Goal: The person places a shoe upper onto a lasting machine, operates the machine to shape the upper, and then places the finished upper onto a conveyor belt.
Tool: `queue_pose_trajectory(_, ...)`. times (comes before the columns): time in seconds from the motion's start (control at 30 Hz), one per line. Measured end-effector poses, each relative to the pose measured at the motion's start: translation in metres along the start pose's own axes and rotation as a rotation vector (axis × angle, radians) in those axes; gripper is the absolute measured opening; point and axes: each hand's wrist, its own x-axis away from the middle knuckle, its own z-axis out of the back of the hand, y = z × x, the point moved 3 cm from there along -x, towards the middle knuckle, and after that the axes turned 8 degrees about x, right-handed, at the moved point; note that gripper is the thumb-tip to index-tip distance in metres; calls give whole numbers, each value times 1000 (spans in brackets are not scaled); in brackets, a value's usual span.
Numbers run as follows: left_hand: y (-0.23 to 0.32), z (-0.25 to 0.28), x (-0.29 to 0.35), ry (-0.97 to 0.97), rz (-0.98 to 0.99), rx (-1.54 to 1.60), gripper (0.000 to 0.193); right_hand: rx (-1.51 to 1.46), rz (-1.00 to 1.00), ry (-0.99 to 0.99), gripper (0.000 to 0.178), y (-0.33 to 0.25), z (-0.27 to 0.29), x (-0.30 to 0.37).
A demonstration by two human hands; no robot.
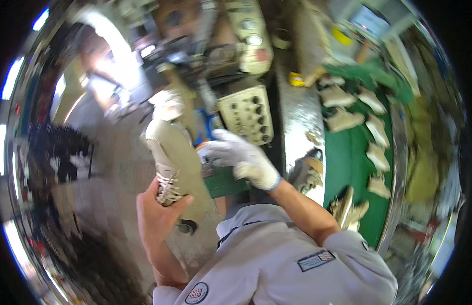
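Observation:
My bare left hand is closed round the heel end of a beige lace-up shoe, thumb and fingers on either side of its opening. The toe points away from me, close to a white wrapped piece on the machine. White laces run along the shoe's upper near my fingers. My right hand, in a white work glove, is held out with its fingers apart and nothing plainly in it. It is beside a blue part and just below a cream control panel with black knobs.
On the right, a green conveyor belt carries several beige shoe parts and a darker pair of shoes. A shiny metal ledge runs beside it, with a yellow tape roll. A bright lit machine stands far left.

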Motion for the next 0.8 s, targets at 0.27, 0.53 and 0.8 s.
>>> queue_pose_trajectory(0.27, -42, -27, -69, 630, -382, 48, 40, -123, -343, 740, 44, -11, 238, 194)
queue_pose_trajectory(0.53, -125, -69, -181, 563, -304, -393, 54, 718, -1123, 1408, 75, 18, 454, 523)
queue_pose_trajectory(0.8, -128, -86, -179, 597, -183, -784, 46, 273, -593, 2326, 72, 62, 640, 701)
